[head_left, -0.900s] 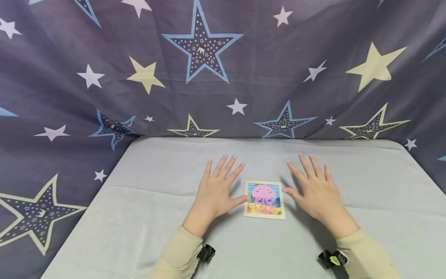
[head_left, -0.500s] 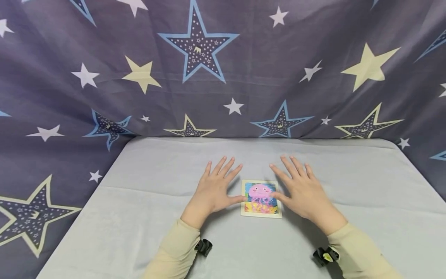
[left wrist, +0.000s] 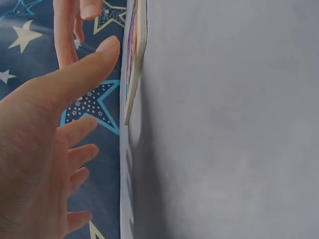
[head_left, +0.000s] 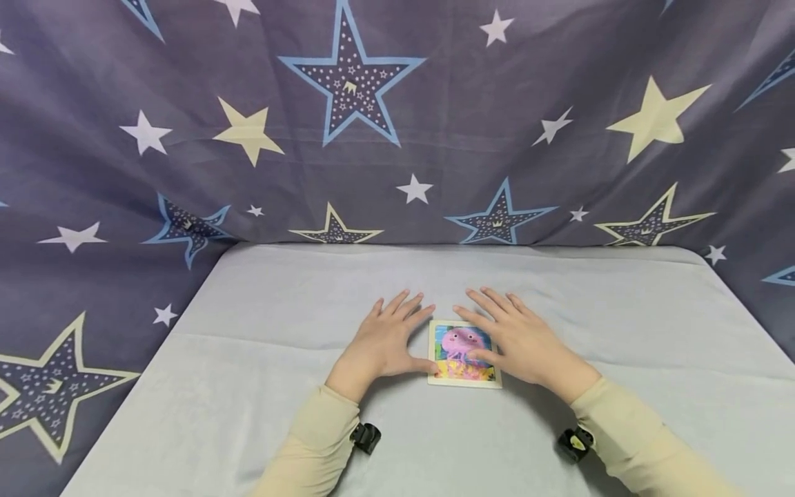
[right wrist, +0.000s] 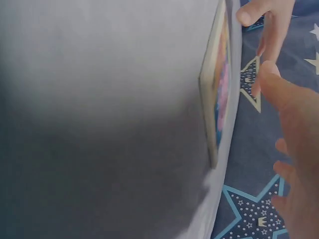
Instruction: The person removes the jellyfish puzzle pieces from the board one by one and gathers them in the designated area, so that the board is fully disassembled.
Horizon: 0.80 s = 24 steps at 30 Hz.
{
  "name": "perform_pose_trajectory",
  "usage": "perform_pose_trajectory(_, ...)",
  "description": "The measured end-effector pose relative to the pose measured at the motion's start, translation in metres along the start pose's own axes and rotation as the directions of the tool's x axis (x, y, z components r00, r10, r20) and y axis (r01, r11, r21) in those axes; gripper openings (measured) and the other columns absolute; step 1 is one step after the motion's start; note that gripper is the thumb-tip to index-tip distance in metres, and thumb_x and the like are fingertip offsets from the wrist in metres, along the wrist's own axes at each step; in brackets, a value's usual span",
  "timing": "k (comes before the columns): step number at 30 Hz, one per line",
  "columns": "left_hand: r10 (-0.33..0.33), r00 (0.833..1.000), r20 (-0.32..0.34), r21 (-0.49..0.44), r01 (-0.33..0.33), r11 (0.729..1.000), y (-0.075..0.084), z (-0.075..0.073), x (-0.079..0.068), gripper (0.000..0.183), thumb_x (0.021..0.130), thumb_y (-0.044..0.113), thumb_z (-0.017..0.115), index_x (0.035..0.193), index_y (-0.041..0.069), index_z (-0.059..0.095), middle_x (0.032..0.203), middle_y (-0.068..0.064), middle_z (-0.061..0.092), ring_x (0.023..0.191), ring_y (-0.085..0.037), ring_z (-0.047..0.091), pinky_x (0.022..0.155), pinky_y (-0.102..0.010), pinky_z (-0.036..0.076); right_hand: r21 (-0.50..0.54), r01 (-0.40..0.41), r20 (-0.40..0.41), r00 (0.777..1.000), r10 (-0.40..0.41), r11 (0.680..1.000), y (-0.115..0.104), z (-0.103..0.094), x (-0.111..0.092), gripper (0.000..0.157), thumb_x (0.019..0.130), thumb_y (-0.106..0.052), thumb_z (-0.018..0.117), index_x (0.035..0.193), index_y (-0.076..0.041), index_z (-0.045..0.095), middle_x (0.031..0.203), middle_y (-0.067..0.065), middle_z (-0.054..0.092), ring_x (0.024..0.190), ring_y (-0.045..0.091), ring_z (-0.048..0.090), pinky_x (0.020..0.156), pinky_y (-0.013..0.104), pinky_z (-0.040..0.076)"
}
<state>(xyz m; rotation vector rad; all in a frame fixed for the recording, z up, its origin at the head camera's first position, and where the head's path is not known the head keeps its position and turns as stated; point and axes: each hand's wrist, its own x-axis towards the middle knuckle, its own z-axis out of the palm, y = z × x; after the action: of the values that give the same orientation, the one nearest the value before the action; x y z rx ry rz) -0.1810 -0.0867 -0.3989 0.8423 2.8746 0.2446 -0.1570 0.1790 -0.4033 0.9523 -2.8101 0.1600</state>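
Observation:
A small square picture board (head_left: 458, 341) with a pale border lies flat on the grey cloth, showing a pink jellyfish over a blue and yellow scene. My left hand (head_left: 381, 346) is spread at its left side, the thumb over the left border. From the right, my right hand (head_left: 528, 346) reaches in with fingers extended, covering part of the right edge. In the left wrist view, a gap shows between my left thumb (left wrist: 82, 77) and the board (left wrist: 135, 64). My right thumb (right wrist: 279, 92) also stands apart from it in the right wrist view. Neither hand holds anything.
The table is covered by a light grey cloth (head_left: 261, 386) with faint creases. Behind it and along the sides hangs a dark curtain (head_left: 435, 103) printed with stars. A black band (head_left: 365, 437) sits at my left wrist, another black band (head_left: 574, 444) at the right.
My right hand has moved left, so its thumb now lies over the picture. The fingers of both hands have come lower and slightly closer together. The board stays put on the cloth.

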Motion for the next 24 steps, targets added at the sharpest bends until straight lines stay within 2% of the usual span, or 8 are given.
perform_pose_trajectory(7, -0.012, 0.997, 0.075, -0.102, 0.02, 0.995, 0.0, 0.001, 0.001, 0.107, 0.074, 0.067, 0.084, 0.161, 0.021, 0.04, 0.169, -0.006, 0.035, 0.159, -0.03, 0.023, 0.128, -0.059, 0.02, 0.038, 0.098, -0.024, 0.995, -0.097, 0.994, 0.004, 0.006, 0.011, 0.07, 0.095, -0.048, 0.072, 0.153, -0.016, 0.052, 0.163, 0.014, 0.043, 0.147, 0.036, 0.045, 0.119, 0.06, 0.039)
perform_pose_trajectory(13, -0.024, 0.993, 0.118, -0.186, 0.045, 0.982, 0.001, 0.004, 0.003, 0.106, 0.073, 0.06, 0.088, 0.16, 0.018, 0.043, 0.168, -0.007, 0.036, 0.157, -0.033, 0.028, 0.127, -0.059, 0.025, 0.076, 0.111, 0.005, 0.994, -0.112, 0.991, 0.006, 0.009, 0.02, 0.059, 0.095, -0.045, 0.073, 0.145, -0.016, 0.06, 0.149, 0.011, 0.056, 0.137, 0.031, 0.055, 0.112, 0.055, 0.048)
perform_pose_trajectory(18, -0.026, 0.992, 0.12, -0.214, 0.052, 0.976, -0.001, 0.007, 0.003, 0.105, 0.073, 0.058, 0.089, 0.159, 0.017, 0.044, 0.168, -0.008, 0.035, 0.157, -0.034, 0.027, 0.127, -0.059, 0.024, 0.146, 0.12, 0.037, 0.991, -0.127, 0.982, 0.008, 0.013, 0.029, 0.048, 0.096, -0.04, 0.074, 0.137, -0.016, 0.066, 0.133, 0.007, 0.063, 0.123, 0.026, 0.06, 0.107, 0.051, 0.051)
perform_pose_trajectory(24, -0.02, 0.994, 0.106, -0.252, 0.046, 0.967, -0.002, 0.009, 0.002, 0.104, 0.073, 0.056, 0.09, 0.158, 0.016, 0.046, 0.169, -0.009, 0.034, 0.158, -0.036, 0.026, 0.127, -0.061, 0.022, 0.234, 0.126, 0.032, 0.99, -0.137, 0.964, 0.01, 0.017, 0.037, 0.037, 0.095, -0.03, 0.077, 0.128, -0.014, 0.07, 0.114, 0.001, 0.065, 0.107, 0.019, 0.063, 0.1, 0.045, 0.054)
